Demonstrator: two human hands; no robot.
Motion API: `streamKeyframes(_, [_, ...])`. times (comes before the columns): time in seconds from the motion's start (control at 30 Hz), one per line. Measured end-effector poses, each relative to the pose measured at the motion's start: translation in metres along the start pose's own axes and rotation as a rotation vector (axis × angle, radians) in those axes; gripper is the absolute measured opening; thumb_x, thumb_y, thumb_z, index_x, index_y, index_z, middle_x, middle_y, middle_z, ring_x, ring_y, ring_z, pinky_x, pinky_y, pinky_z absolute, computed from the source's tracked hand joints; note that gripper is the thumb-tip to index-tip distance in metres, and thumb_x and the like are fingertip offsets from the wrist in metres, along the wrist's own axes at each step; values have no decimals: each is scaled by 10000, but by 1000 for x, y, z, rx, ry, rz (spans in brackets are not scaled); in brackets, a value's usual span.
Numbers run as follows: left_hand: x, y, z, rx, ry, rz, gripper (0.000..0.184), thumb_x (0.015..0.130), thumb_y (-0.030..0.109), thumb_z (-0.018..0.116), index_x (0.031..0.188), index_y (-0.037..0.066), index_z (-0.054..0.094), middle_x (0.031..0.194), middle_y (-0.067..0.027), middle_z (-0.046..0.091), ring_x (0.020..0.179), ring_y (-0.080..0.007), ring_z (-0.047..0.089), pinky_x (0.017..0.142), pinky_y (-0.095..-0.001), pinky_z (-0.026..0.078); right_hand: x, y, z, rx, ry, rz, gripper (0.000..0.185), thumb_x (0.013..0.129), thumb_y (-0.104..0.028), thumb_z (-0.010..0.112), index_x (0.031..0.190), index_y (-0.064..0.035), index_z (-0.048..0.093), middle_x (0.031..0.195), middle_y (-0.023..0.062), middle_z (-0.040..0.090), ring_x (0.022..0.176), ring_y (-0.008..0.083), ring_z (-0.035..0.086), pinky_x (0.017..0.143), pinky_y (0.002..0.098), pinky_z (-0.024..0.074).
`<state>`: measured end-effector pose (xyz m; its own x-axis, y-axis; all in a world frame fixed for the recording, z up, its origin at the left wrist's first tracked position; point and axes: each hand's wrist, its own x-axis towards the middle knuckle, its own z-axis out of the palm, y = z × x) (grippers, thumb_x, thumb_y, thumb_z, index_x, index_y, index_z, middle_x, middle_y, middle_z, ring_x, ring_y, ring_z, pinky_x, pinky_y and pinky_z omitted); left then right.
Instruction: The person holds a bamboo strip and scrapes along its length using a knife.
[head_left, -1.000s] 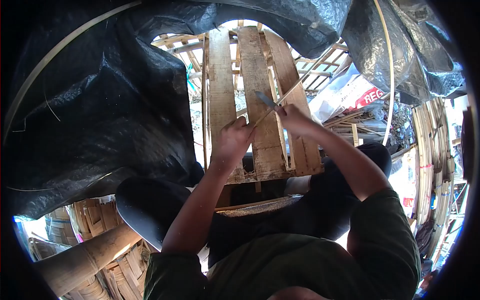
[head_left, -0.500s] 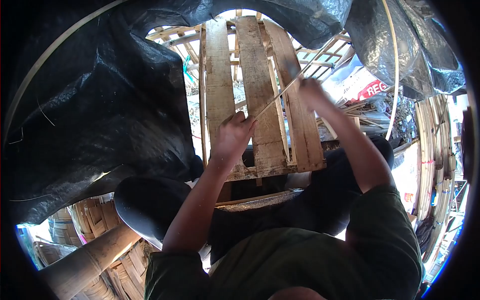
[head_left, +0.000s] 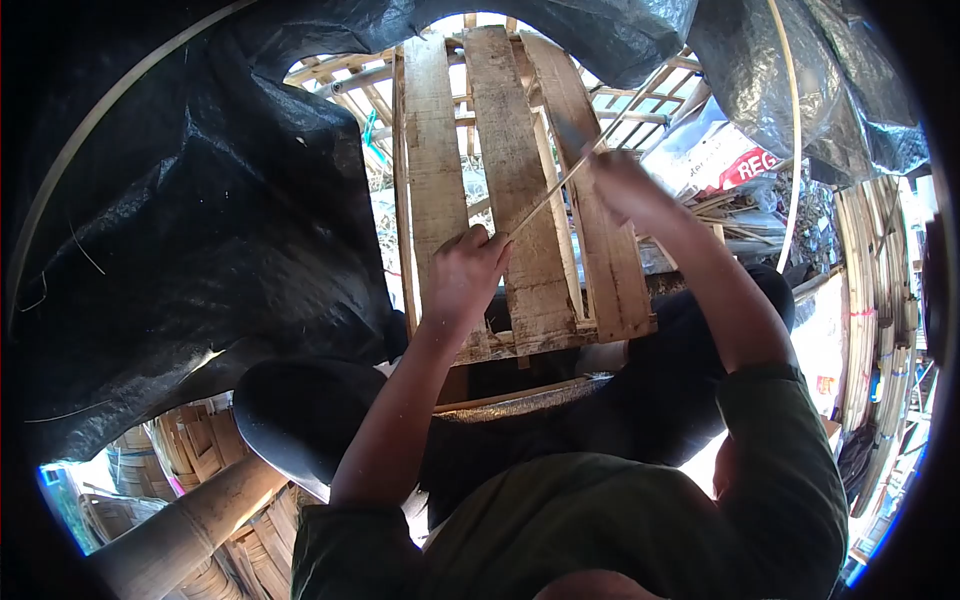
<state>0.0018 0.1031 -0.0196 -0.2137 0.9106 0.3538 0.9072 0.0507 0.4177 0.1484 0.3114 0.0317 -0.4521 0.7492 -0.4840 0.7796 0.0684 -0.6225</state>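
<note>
My left hand (head_left: 468, 272) is closed around the lower end of a thin bamboo strip (head_left: 545, 203), above the slats of a wooden bench (head_left: 497, 130). The strip slants up and to the right, past my right hand (head_left: 632, 192). My right hand is closed and somewhat blurred by motion. A grey blade, seemingly that of a knife (head_left: 571, 136), sticks out from it up and to the left, against the strip. The knife's handle is hidden in my fingers.
Black plastic sheeting (head_left: 200, 250) hangs at the left and over the top. Bundled bamboo strips (head_left: 862, 290) stand at the right, near a white and red sack (head_left: 725, 160). A thick bamboo pole (head_left: 190, 525) and woven baskets (head_left: 140, 460) are at lower left.
My right hand and the blade have shifted slightly, and the blade shows more clearly now. The left hand keeps its hold on the strip. The whole view has moved a little.
</note>
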Motion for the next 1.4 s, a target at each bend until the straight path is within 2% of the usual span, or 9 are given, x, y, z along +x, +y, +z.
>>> streamKeyframes(0.27, [-1, 1, -2, 21, -17, -12, 119, 847, 182, 685, 886, 72, 665, 740, -75, 548, 686, -250, 638, 609, -368, 550, -13, 11, 8, 352, -163, 77, 393, 1013, -391, 456, 808, -59, 505, 592, -10, 445, 430, 110, 435, 378, 326, 397])
streamKeyframes(0.37, [0, -4, 3, 7, 10, -1, 111, 835, 181, 701, 880, 82, 675, 716, -70, 530, 662, -251, 610, 595, -378, 525, -34, -14, -2, 318, 415, 4, 388, 1031, -352, 353, 845, -50, 509, 610, 39, 482, 483, 145, 514, 440, 338, 450])
streamKeyframes(0.4, [0, -4, 4, 7, 45, 26, 107, 821, 178, 717, 874, 91, 684, 693, -66, 512, 636, -255, 588, 581, -387, 505, 28, 101, 33, -296, 543, -778, 422, 1033, -357, 315, 857, -30, 515, 636, 60, 498, 518, 176, 553, 467, 347, 467])
streamKeyframes(0.5, [2, -1, 0, 15, 58, 41, 110, 825, 175, 715, 871, 81, 679, 696, -68, 516, 637, -261, 582, 592, -394, 503, -41, 15, 41, 13, -239, 85, 381, 1035, -365, 363, 904, -39, 510, 668, 25, 514, 526, 134, 552, 449, 326, 462])
streamKeyframes(0.67, [0, -5, 5, -62, 24, -29, 118, 829, 159, 711, 901, 68, 686, 705, -80, 519, 649, -265, 587, 598, -399, 501, -29, -5, -4, 405, 347, -21, 354, 1055, -366, 355, 851, -89, 440, 582, -31, 388, 438, 104, 379, 411, 278, 367])
streamKeyframes(0.83, [1, -3, 4, -103, 32, -41, 125, 836, 150, 711, 906, 50, 681, 710, -94, 516, 659, -267, 593, 602, -403, 500, -38, 1, 16, 277, -379, 90, 357, 1043, -383, 391, 826, -100, 409, 597, -24, 375, 457, 89, 383, 388, 261, 311])
streamKeyframes(0.93, [1, -6, 5, -126, 20, -58, 126, 841, 144, 707, 918, 48, 679, 715, -97, 518, 664, -271, 592, 610, -403, 497, -13, 7, -9, 551, 153, -33, 313, 1046, -266, 359, 938, -3, 490, 612, 1, 461, 447, 122, 432, 404, 321, 343])
streamKeyframes(1.03, [3, -4, 5, -100, 0, -39, 127, 841, 134, 706, 931, 49, 679, 715, -96, 516, 663, -274, 589, 614, -401, 495, -37, 11, 40, -47, -296, 127, 383, 1043, -409, 364, 868, -76, 437, 612, -29, 429, 442, 104, 406, 386, 270, 356])
streamKeyframes(1.4, [4, -5, 1, -155, 17, -63, 141, 802, 98, 725, 932, 62, 683, 705, -86, 509, 649, -257, 582, 591, -390, 494, -40, -12, 21, 339, -290, 260, 320, 1047, -345, 367, 824, -121, 418, 578, -48, 364, 435, 63, 372, 365, 245, 318])
